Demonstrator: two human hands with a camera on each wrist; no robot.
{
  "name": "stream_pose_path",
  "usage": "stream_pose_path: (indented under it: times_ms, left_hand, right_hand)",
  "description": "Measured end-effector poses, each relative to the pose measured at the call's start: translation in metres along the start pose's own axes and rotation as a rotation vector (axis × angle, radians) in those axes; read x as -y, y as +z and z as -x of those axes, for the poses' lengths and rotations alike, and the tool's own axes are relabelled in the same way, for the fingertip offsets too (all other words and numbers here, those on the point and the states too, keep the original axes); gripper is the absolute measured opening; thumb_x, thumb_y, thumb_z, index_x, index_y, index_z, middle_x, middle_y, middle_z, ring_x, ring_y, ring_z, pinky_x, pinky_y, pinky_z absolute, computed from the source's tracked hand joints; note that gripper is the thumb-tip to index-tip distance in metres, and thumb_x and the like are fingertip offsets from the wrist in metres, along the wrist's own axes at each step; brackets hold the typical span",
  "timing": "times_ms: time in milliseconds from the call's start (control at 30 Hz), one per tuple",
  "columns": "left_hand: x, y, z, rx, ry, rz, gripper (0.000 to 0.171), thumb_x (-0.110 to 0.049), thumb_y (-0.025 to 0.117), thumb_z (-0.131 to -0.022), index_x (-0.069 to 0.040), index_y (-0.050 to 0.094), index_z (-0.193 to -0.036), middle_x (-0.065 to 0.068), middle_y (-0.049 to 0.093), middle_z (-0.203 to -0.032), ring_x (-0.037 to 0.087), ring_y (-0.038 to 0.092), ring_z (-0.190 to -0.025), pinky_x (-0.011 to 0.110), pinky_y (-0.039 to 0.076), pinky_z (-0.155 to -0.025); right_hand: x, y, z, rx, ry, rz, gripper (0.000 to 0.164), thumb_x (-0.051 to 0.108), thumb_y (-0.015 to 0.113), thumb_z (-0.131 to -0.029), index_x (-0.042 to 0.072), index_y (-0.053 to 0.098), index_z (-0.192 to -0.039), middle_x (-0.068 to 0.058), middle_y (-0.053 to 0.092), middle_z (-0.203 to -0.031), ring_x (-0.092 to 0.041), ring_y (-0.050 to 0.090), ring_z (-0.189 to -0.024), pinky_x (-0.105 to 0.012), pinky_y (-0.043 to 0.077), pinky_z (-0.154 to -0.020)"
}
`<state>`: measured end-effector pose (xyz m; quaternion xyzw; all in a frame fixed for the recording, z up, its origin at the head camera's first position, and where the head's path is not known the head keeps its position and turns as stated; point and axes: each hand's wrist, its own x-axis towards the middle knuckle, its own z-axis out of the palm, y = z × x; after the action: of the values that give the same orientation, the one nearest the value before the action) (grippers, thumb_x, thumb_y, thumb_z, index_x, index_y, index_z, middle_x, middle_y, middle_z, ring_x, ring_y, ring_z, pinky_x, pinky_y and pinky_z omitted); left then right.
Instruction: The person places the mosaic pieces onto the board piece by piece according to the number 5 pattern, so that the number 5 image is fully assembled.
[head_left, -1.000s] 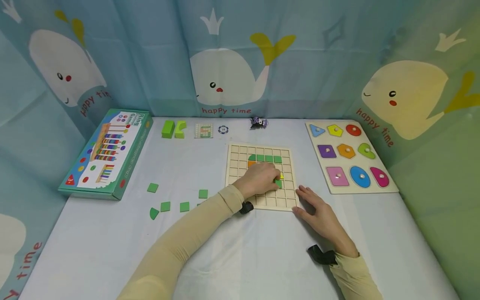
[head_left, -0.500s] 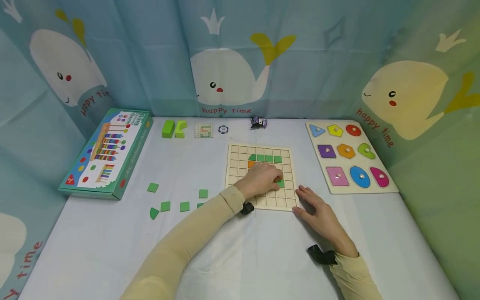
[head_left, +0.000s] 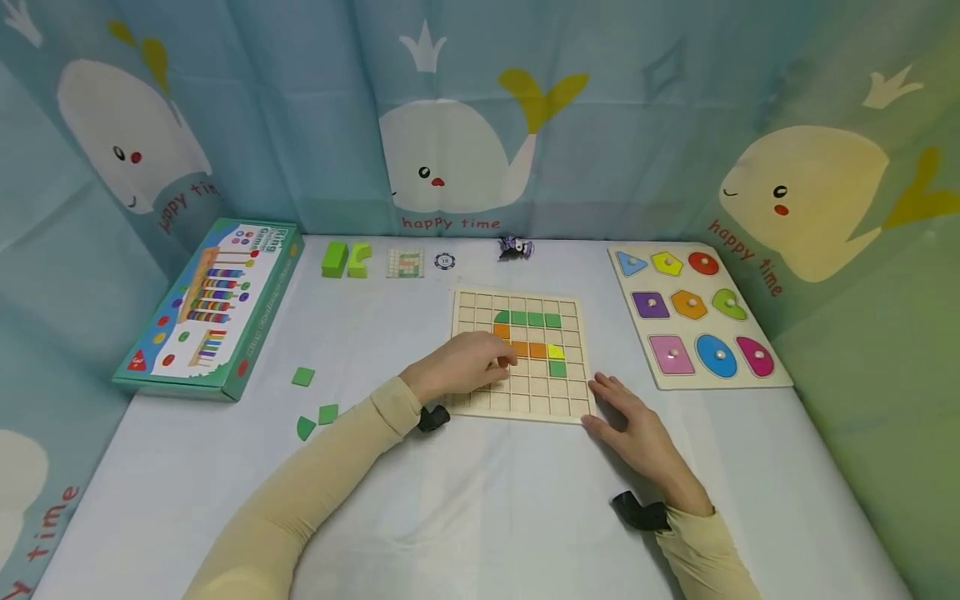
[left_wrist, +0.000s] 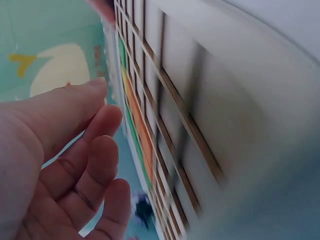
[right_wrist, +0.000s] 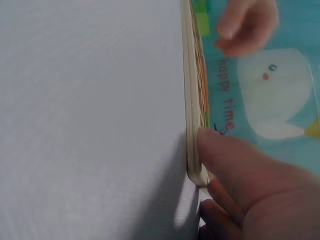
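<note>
A wooden grid board lies on the table. Set in it are a row of green tiles, orange tiles, one yellow tile and a green tile below it. My left hand hovers over the board's left part, fingers loosely curled. In the left wrist view, thumb and forefinger lie close together with nothing visible between them. At the lower right corner, my right hand rests beside the board. Its thumb touches the board's edge in the right wrist view.
Loose green tiles lie to the left, some hidden by the left sleeve. Behind are green blocks, a pattern card, a chip and a small purple figure. A box and shape puzzle flank the board.
My left hand has drawn back leftward from the yellow tile, uncovering it, the green tile below and the orange tiles. My right hand stays at the board's corner.
</note>
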<state>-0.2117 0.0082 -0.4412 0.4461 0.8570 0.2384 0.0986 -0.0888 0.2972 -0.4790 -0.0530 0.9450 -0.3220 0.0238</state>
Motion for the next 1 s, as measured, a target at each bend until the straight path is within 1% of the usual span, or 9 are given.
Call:
stream_pose_path:
  times_ms: [167,300,400,500,600,733,867,1000]
  left_hand:
    - [0.022,-0.009,0.027,-0.046,-0.072,0.009,0.021,-0.021,0.063,-0.097,-0.012,0.070,-0.116,-0.005,0.065,-0.103,0.009,0.055,-0.086,0.026,0.046,-0.080]
    - [0.040,-0.018,0.048,-0.075,-0.127,0.014,0.019,-0.019,0.064,-0.097,-0.011,0.072,-0.112,-0.004,0.067,-0.101,0.010,0.059,-0.088,0.028,0.048,-0.080]
    - [0.051,-0.023,0.065,-0.075,-0.178,0.019,0.017,-0.018,0.066,-0.096,-0.010,0.073,-0.109,-0.003,0.069,-0.100,0.010,0.061,-0.086,0.029,0.049,-0.079]
    - [0.060,-0.026,0.082,-0.059,-0.223,0.042,0.015,-0.020,0.068,-0.094,-0.011,0.074,-0.105,-0.005,0.069,-0.097,0.008,0.060,-0.081,0.029,0.050,-0.076]
    - [0.065,-0.029,0.094,-0.046,-0.250,0.083,0.015,-0.022,0.070,-0.093,-0.012,0.074,-0.103,-0.008,0.068,-0.093,0.007,0.059,-0.079,0.030,0.050,-0.076]
    - [0.069,-0.031,0.107,-0.038,-0.277,0.126,0.018,-0.026,0.074,-0.090,-0.012,0.074,-0.101,-0.009,0.066,-0.089,0.008,0.059,-0.079,0.030,0.050,-0.076]
    - [0.071,-0.034,0.117,-0.013,-0.279,0.139,0.024,-0.029,0.079,-0.085,-0.013,0.072,-0.102,-0.009,0.064,-0.091,0.011,0.058,-0.082,0.031,0.049,-0.077]
    - [0.073,-0.034,0.124,0.017,-0.259,0.145,0.032,-0.031,0.083,-0.080,-0.013,0.071,-0.104,-0.006,0.063,-0.096,0.014,0.056,-0.087,0.032,0.047,-0.079]
  right_hand:
    - [0.001,-0.002,0.000,-0.008,-0.001,0.010,0.068,0.033,0.072,-0.091,0.000,0.046,-0.143,-0.017,0.035,-0.152,-0.037,0.023,-0.142,-0.056,0.023,-0.110]
    - [0.002,-0.002,-0.001,-0.008,-0.001,0.002,0.067,0.033,0.072,-0.091,0.000,0.046,-0.143,-0.016,0.035,-0.152,-0.036,0.023,-0.142,-0.056,0.023,-0.110]
    - [0.001,0.000,-0.001,-0.010,-0.002,0.005,0.067,0.032,0.072,-0.090,-0.001,0.047,-0.143,-0.017,0.036,-0.152,-0.037,0.024,-0.142,-0.056,0.024,-0.109]
    - [-0.001,0.000,-0.001,-0.001,-0.002,0.007,0.067,0.032,0.072,-0.091,-0.001,0.046,-0.144,-0.016,0.035,-0.152,-0.036,0.023,-0.142,-0.055,0.024,-0.110]
    - [-0.002,0.001,0.000,-0.003,0.001,0.010,0.067,0.031,0.072,-0.091,-0.001,0.046,-0.144,-0.016,0.035,-0.152,-0.036,0.023,-0.142,-0.055,0.024,-0.110]
    - [-0.002,0.000,0.000,-0.009,-0.003,0.010,0.067,0.031,0.072,-0.091,-0.001,0.046,-0.143,-0.017,0.035,-0.152,-0.037,0.024,-0.142,-0.056,0.024,-0.110]
    - [-0.002,0.001,-0.001,-0.005,-0.002,0.000,0.067,0.030,0.073,-0.090,-0.001,0.046,-0.143,-0.017,0.035,-0.152,-0.037,0.023,-0.142,-0.056,0.024,-0.110]
    - [-0.002,0.002,-0.001,-0.005,-0.003,-0.003,0.067,0.031,0.073,-0.090,-0.001,0.046,-0.143,-0.017,0.035,-0.152,-0.037,0.023,-0.142,-0.056,0.024,-0.109]
